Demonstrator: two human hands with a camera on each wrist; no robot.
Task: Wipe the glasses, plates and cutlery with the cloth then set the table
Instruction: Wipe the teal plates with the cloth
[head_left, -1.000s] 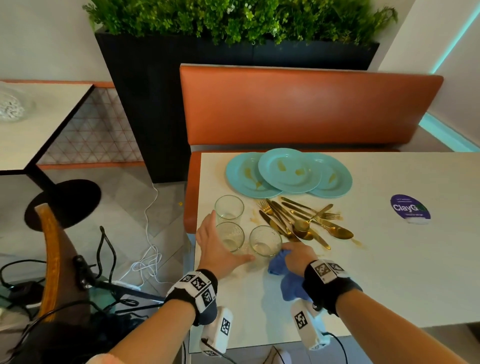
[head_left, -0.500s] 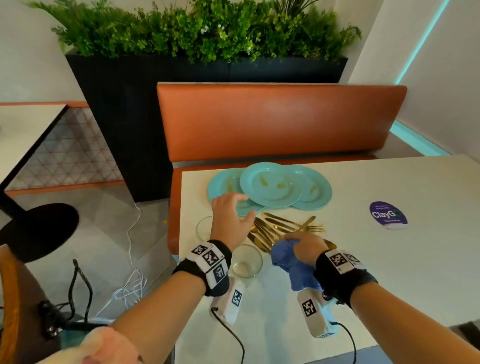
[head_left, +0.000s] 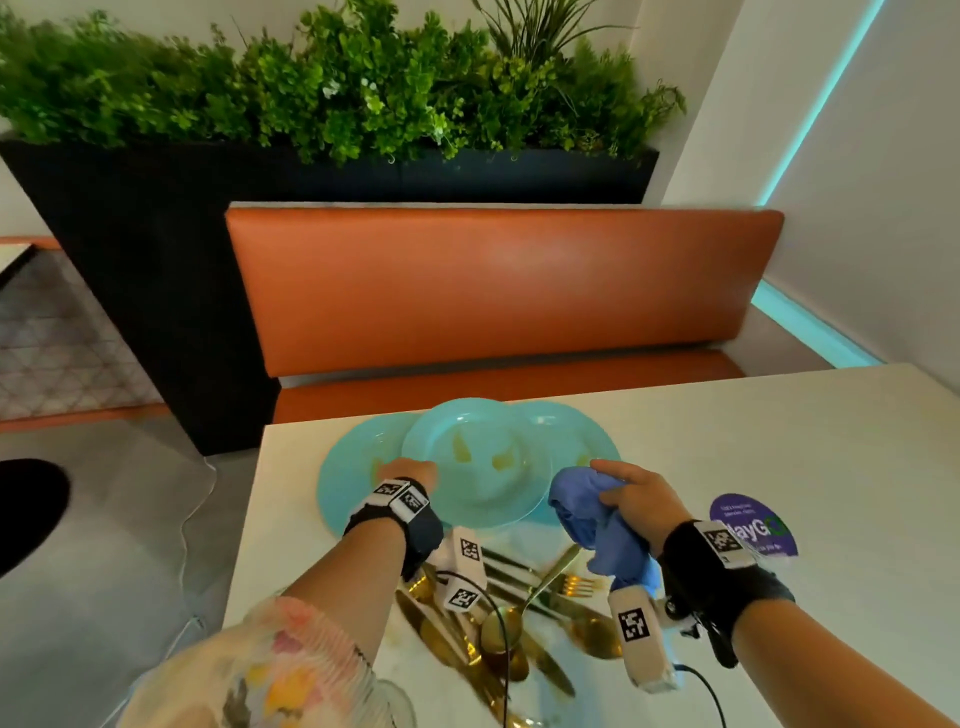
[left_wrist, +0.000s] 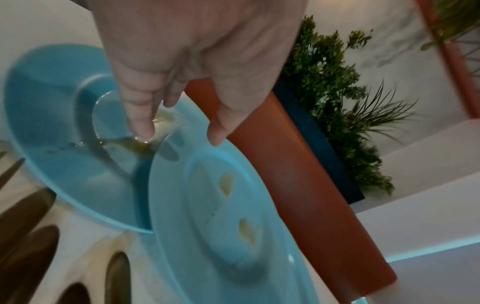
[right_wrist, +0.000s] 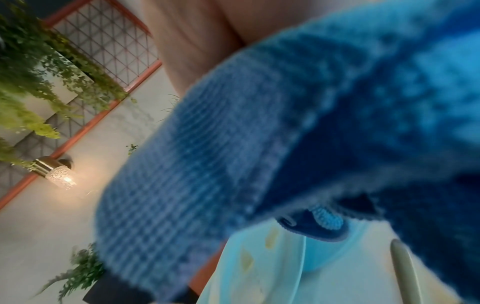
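Three turquoise plates overlap at the table's far left; the smeared top plate (head_left: 475, 462) (left_wrist: 221, 205) lies across the left plate (head_left: 348, 467) (left_wrist: 52, 123) and the right plate (head_left: 587, 436). My left hand (head_left: 410, 475) (left_wrist: 179, 137) is at the top plate's left rim, with the thumb on the rim and the fingertips (left_wrist: 141, 127) touching the oily left plate beside it. My right hand (head_left: 634, 499) holds a bunched blue cloth (head_left: 587, 519) (right_wrist: 259, 144) in the air just right of the top plate. Gold cutlery (head_left: 519, 613) lies in a heap under my wrists.
A glass (head_left: 400, 701) shows at the bottom edge near my left sleeve. A purple sticker (head_left: 753, 525) is on the table (head_left: 779, 441) right of my right wrist. An orange bench (head_left: 493, 286) and a black planter (head_left: 156, 234) stand behind the table.
My left hand left the glasses and reached forward to the top plate's rim. My right hand lifted the cloth off the table and carried it forward beside the plates.
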